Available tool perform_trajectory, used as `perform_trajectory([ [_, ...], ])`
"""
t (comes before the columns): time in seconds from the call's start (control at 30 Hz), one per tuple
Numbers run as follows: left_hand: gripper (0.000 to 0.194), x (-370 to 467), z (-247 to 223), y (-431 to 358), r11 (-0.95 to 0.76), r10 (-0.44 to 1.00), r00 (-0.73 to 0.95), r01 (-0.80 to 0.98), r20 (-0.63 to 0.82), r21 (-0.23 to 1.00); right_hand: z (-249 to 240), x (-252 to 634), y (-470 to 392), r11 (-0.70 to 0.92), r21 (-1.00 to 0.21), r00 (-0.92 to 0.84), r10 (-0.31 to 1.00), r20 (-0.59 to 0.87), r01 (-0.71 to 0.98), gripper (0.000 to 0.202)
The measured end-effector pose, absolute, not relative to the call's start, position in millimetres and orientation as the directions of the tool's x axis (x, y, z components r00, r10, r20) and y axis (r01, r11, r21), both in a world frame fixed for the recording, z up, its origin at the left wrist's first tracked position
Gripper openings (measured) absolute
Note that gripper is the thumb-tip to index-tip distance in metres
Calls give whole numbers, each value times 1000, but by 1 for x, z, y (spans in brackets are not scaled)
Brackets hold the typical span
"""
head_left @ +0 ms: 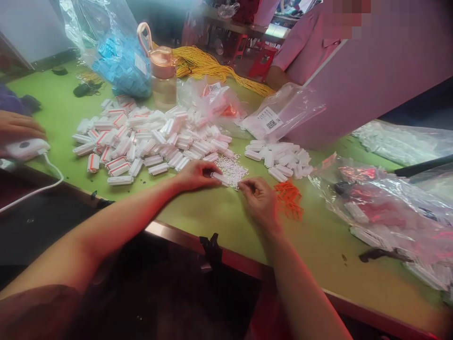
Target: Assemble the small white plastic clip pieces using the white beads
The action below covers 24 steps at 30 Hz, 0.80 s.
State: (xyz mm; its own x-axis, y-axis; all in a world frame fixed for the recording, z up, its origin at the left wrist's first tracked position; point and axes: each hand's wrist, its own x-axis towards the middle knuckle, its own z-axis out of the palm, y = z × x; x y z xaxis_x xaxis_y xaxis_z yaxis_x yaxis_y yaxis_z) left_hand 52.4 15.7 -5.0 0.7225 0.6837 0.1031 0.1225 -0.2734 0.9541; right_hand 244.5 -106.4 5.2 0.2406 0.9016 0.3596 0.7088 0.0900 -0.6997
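My left hand [198, 175] is closed on a small white plastic housing [221, 178], held at the front edge of a heap of tiny white pieces [233, 170]. Thumb and fingers of my right hand [260, 196] are pinched together at the right side of that heap; whatever is between them is too small to make out. Close to my right hand lies a pile of thin orange strips [290, 198]. Behind my left hand spreads a big heap of white housings [141, 137], several with an orange stripe. A smaller group of white housings [279, 158] sits behind my right hand.
A bottle [163, 78], a bag of blue parts [123, 66] and yellow cords [208, 66] stand at the back. Clear bags [382, 208] cover the right side. At far left another person's hand [19, 127] rests by a white device [28, 148] with a cable.
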Motion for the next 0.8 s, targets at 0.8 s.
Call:
perform_trajectory([
  [0.8,39,54,3,5,-237,601,795,76,84,969,3,238,-109,239,-543,62,876,478,805,15],
])
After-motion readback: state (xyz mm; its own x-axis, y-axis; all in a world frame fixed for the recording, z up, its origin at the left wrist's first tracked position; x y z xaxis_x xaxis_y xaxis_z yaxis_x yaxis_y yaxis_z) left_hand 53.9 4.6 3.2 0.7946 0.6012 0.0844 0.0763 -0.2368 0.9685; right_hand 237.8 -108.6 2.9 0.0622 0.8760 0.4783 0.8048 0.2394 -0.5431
